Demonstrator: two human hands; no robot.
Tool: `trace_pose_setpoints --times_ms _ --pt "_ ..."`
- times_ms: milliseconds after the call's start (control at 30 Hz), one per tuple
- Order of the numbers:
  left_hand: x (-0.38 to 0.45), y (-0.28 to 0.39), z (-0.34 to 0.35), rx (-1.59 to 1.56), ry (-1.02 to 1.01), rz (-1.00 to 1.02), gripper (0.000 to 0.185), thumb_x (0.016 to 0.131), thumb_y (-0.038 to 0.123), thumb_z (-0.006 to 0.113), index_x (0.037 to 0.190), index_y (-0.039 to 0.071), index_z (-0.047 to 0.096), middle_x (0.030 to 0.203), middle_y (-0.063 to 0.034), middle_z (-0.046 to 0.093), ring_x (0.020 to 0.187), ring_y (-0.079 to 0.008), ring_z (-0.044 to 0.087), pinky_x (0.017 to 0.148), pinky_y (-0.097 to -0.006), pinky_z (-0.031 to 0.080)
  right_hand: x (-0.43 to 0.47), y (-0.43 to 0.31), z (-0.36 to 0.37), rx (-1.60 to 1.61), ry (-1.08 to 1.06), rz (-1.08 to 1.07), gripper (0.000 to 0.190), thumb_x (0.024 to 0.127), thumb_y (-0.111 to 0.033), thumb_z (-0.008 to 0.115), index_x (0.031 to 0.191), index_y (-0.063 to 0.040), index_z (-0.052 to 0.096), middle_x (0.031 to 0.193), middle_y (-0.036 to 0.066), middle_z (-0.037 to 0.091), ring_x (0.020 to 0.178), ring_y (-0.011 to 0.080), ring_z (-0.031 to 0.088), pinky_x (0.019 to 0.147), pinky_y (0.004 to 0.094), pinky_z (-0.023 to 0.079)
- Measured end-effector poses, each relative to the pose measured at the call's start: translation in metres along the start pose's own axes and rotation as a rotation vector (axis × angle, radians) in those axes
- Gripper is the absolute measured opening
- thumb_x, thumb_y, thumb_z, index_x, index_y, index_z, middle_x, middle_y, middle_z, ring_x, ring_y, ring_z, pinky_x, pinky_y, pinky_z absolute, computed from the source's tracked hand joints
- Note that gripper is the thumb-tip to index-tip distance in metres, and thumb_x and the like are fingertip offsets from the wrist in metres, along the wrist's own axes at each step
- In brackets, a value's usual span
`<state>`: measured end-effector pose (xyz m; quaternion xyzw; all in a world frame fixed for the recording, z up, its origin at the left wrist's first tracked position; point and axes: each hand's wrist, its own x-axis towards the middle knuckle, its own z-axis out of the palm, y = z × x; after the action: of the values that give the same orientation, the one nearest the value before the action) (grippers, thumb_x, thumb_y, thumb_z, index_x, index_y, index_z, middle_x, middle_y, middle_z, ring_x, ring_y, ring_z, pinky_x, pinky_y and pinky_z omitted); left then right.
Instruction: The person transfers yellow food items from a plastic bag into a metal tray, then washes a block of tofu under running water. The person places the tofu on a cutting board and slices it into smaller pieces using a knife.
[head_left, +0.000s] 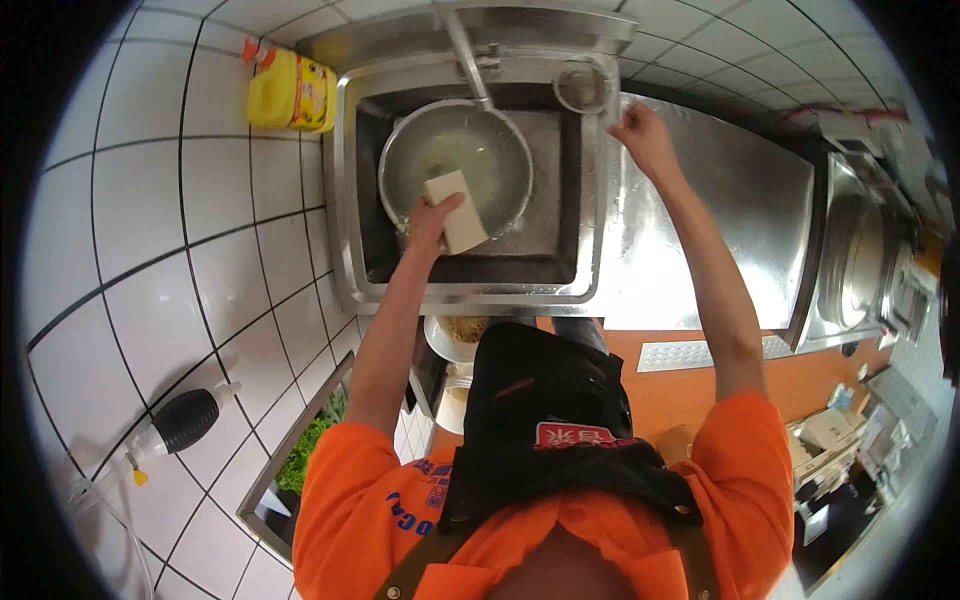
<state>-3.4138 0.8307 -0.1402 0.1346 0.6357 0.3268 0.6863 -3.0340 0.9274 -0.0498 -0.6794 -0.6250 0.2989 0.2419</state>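
My left hand (435, 221) grips a cream-coloured rectangular block (461, 212), thumb across its top, over the near edge of a large round metal basin (529, 161). Cloudy water with pale bits fills the basin; what the block is made of cannot be told. The basin stands inside a stainless-steel sink (589, 262), left of its middle. My right hand (643, 135), fingers curled, is raised by the sink's far right corner. Close to its fingertips is a small round mesh strainer (581, 88); blur hides whether the fingers hold it.
A metal faucet spout (466, 56) reaches over the basin's far rim. A yellow jug (292, 91) stands at the sink's far left corner, against the tiled wall (217, 180). Right of the sink extends a steel counter (720, 195). Green leaves (311, 446) show lower left.
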Motion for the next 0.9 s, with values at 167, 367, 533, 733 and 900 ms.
trace_pose_setpoints --times_ms 167,367,533,733,900 --pt "-0.024 0.011 0.014 0.152 -0.018 0.194 0.052 0.083 0.024 0.076 0.126 0.004 0.055 0.114 -0.0110 0.063 0.104 -0.0232 0.062 0.086 -0.0406 0.052 -0.209 0.138 -0.128 -0.108 0.303 0.366 0.010 0.073 -0.001 0.058 0.078 -0.003 0.049 0.070 0.012 0.051 0.064 0.0241 0.048 0.062 0.0357 0.043" --pt "-0.055 0.005 0.036 0.283 -0.025 0.329 0.058 0.087 0.023 0.074 0.132 -0.001 0.048 0.124 -0.0150 0.059 0.107 -0.0305 0.062 0.087 -0.0472 0.055 -0.605 0.353 -0.185 -0.241 0.652 0.643 0.052 0.065 0.010 0.061 0.113 -0.011 0.060 0.114 0.020 0.055 0.090 0.0301 0.061 0.079 0.0415 0.052" --pt "-0.070 -0.048 0.109 0.367 0.005 0.276 0.059 0.082 0.028 0.079 0.125 -0.004 0.054 0.113 -0.0132 0.065 0.097 -0.0277 0.066 0.076 -0.0424 0.058 -1.012 0.489 -0.082 0.294 0.386 1.456 0.017 0.072 -0.010 0.075 0.083 -0.009 0.062 0.071 0.003 0.060 0.057 0.0205 0.056 0.056 0.0395 0.049" --pt "-0.155 -0.088 0.312 0.437 -0.059 0.435 0.050 0.083 0.022 0.079 0.120 -0.002 0.057 0.108 -0.0109 0.067 0.090 -0.0262 0.068 0.070 -0.0395 0.059 -1.129 0.405 0.063 1.260 0.677 1.861 0.017 0.090 -0.021 0.060 0.081 -0.007 0.064 0.070 0.014 0.062 0.066 0.0300 0.063 0.055 0.0504 0.053" --pt "-0.210 -0.200 0.532 0.461 -0.363 0.374 0.050 0.087 0.023 0.074 0.125 -0.002 0.053 0.114 -0.0114 0.064 0.101 -0.0266 0.066 0.083 -0.0399 0.059 -1.144 0.458 -0.017 1.372 0.818 1.931 0.010 0.086 -0.006 0.055 0.092 -0.005 0.064 0.077 0.011 0.062 0.067 0.0272 0.061 0.058 0.0461 0.055"
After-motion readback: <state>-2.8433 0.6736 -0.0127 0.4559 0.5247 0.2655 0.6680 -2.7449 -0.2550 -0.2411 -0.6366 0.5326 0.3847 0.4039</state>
